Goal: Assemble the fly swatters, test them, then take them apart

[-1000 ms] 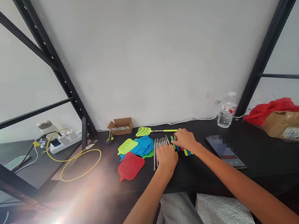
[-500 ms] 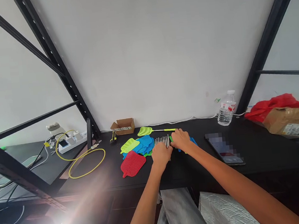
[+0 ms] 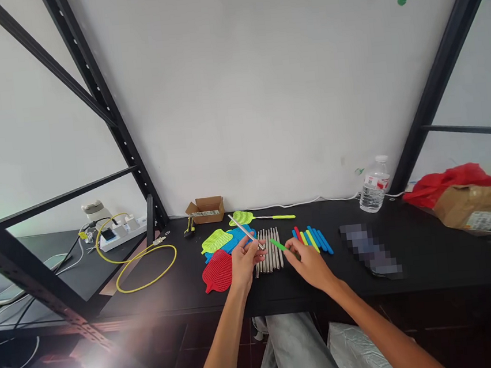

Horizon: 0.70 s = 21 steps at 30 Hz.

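My left hand (image 3: 244, 259) is closed around a thin metal rod (image 3: 241, 226) that tilts up and to the left. Between the fingers of my right hand (image 3: 309, 264) is a green plastic handle (image 3: 278, 244), its tip pointing toward the rod with a gap between them. Under and between my hands lies a row of several metal rods (image 3: 271, 251). Several loose handles (image 3: 314, 239) in blue, red and yellow lie just beyond my right hand. Fly swatter heads, including a red one (image 3: 217, 271), a lime one (image 3: 216, 241) and blue ones (image 3: 236, 240), are piled left of the rods.
A whole lime fly swatter (image 3: 243, 218) lies behind the rods. Near the wall stand a small cardboard box (image 3: 207, 209) and a water bottle (image 3: 375, 186). A blurred dark device (image 3: 371, 250) rests at right; a yellow cable (image 3: 175, 260) loops at left.
My hands have lifted off the table, the left with a metal rod and the right with a green handle. The row of rods and the coloured handles now show more fully.
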Each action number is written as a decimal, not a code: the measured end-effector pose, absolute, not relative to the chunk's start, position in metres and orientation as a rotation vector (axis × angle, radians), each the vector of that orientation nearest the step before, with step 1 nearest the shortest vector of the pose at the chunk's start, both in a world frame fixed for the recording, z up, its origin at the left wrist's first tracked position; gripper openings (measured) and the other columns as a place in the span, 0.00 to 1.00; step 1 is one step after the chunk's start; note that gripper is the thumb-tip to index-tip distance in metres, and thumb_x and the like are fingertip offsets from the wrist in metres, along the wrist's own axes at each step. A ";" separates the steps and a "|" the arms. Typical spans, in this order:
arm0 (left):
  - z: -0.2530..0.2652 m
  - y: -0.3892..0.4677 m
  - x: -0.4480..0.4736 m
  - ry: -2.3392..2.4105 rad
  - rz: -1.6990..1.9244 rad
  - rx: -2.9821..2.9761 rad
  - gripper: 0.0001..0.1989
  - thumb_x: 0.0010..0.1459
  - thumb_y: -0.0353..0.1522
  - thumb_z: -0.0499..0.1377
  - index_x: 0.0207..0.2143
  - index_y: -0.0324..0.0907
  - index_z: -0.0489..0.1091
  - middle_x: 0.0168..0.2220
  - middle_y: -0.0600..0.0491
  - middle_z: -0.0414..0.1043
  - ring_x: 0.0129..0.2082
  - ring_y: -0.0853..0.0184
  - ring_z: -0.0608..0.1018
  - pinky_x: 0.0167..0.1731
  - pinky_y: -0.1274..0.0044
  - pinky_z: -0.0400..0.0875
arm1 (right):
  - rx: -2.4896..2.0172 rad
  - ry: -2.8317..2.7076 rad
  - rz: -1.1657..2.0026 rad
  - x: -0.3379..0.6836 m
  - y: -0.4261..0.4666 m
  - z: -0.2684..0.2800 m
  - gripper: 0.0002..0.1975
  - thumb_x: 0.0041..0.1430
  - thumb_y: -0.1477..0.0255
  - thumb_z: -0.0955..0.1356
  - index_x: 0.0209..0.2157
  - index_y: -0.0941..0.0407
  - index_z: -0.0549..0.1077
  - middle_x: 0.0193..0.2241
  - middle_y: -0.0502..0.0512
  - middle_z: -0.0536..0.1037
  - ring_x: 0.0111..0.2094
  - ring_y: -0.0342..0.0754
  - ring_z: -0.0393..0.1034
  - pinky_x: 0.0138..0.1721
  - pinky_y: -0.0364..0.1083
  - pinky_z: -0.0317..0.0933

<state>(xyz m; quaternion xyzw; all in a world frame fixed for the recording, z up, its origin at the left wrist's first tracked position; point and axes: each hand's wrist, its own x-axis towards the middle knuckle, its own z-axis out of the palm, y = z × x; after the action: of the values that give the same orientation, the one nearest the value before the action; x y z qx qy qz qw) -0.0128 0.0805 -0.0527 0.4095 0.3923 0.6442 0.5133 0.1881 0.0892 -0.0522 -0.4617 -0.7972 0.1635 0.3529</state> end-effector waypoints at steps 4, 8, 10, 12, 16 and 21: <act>-0.059 0.082 -0.011 0.918 1.666 0.979 0.25 0.50 0.44 0.67 0.45 0.39 0.66 0.43 0.42 0.78 0.37 0.60 0.82 0.30 0.76 0.76 | -1.112 -2.000 0.564 0.190 0.084 -0.064 0.14 0.66 0.58 0.59 0.37 0.52 0.68 0.24 0.48 0.70 0.25 0.46 0.64 0.28 0.44 0.54; -0.061 0.080 -0.010 0.934 1.660 1.080 0.23 0.50 0.45 0.66 0.40 0.40 0.66 0.42 0.42 0.78 0.39 0.57 0.82 0.24 0.78 0.73 | -1.062 -1.942 0.642 0.193 0.090 -0.066 0.14 0.65 0.57 0.60 0.37 0.52 0.69 0.25 0.48 0.69 0.25 0.46 0.63 0.29 0.44 0.55; -0.061 0.080 -0.010 0.960 1.623 1.110 0.23 0.50 0.46 0.66 0.39 0.39 0.67 0.41 0.42 0.79 0.35 0.58 0.82 0.22 0.79 0.71 | -1.053 -1.911 0.656 0.194 0.091 -0.067 0.15 0.65 0.57 0.61 0.38 0.53 0.70 0.25 0.48 0.69 0.25 0.45 0.63 0.28 0.44 0.56; -0.062 0.080 -0.010 0.995 1.590 1.122 0.23 0.49 0.47 0.66 0.38 0.39 0.67 0.39 0.43 0.79 0.31 0.61 0.82 0.20 0.80 0.69 | -1.053 -1.882 0.682 0.195 0.092 -0.069 0.15 0.64 0.56 0.61 0.38 0.53 0.70 0.25 0.48 0.68 0.25 0.45 0.63 0.28 0.43 0.57; -0.064 0.081 -0.010 1.014 1.577 1.122 0.24 0.47 0.47 0.67 0.38 0.39 0.68 0.37 0.45 0.79 0.28 0.63 0.81 0.20 0.80 0.69 | -1.029 -1.839 0.740 0.195 0.094 -0.072 0.16 0.62 0.56 0.62 0.39 0.54 0.71 0.28 0.50 0.71 0.26 0.45 0.65 0.28 0.44 0.60; -0.063 0.079 -0.010 0.984 1.586 1.128 0.24 0.47 0.46 0.67 0.37 0.38 0.68 0.37 0.44 0.79 0.29 0.64 0.81 0.23 0.79 0.71 | -1.019 -1.860 0.763 0.197 0.095 -0.073 0.16 0.62 0.58 0.62 0.40 0.54 0.71 0.29 0.50 0.72 0.26 0.45 0.65 0.29 0.43 0.62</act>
<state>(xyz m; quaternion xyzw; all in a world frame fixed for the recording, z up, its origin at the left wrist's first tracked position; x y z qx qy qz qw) -0.0100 0.0787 -0.0634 0.4587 0.4001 0.6449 0.4623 0.1970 0.0951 -0.0728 -0.4082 -0.7452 0.3057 0.4296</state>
